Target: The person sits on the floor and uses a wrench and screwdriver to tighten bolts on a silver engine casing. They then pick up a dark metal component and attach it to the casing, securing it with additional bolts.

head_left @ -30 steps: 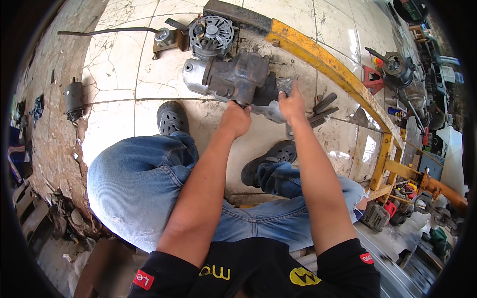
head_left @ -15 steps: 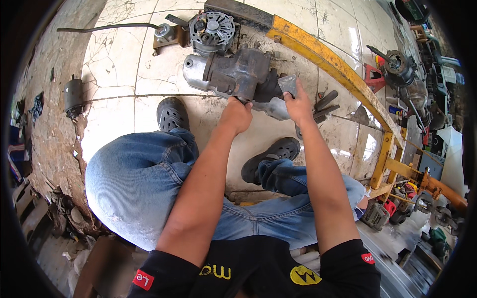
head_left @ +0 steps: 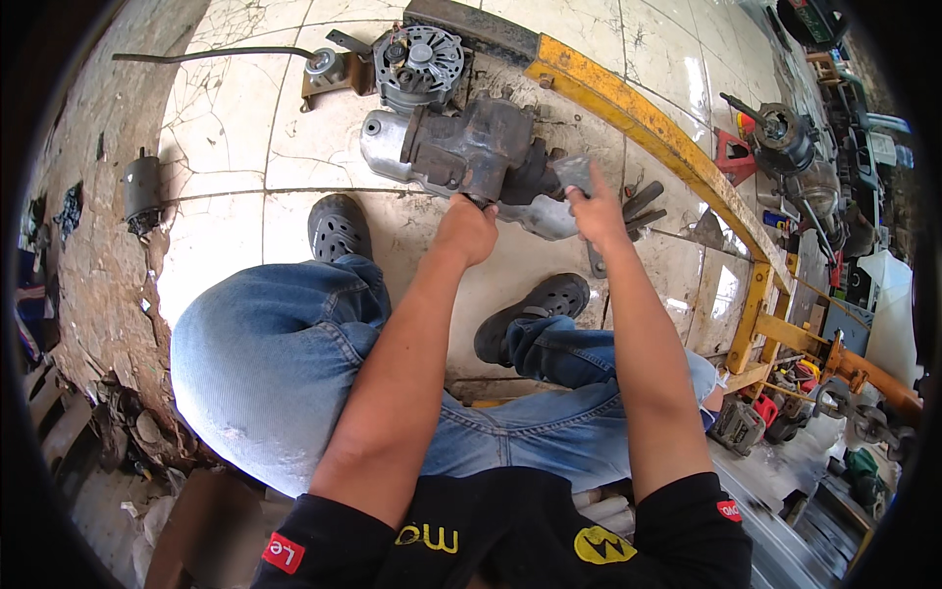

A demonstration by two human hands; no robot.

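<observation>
A heavy, rust-brown cast-metal engine part [head_left: 491, 142] with a silvery rounded end lies on the tiled floor in front of me. My left hand [head_left: 466, 232] is closed at its near edge, around something whose dark round end shows by the thumb; the rest is hidden. In my right hand [head_left: 599, 212] a thin, flat grey piece [head_left: 572, 173] is pinched, over the part's right end. Whether that piece touches the metal I cannot tell. A silvery cast piece [head_left: 545, 218] lies under the right end of the part, between my hands.
Behind the part stand an alternator [head_left: 420, 65] and a bracketed canister [head_left: 326, 67] with a long rod. A yellow steel beam [head_left: 638, 103] curves past on the right. Dark metal bars [head_left: 643, 201] lie beside my right hand. A grey cylinder [head_left: 143, 188] stands at left.
My right hand has shifted slightly right and nearer to me, and the flat grey piece has moved right and tilted with it. My left hand has stayed in place.
</observation>
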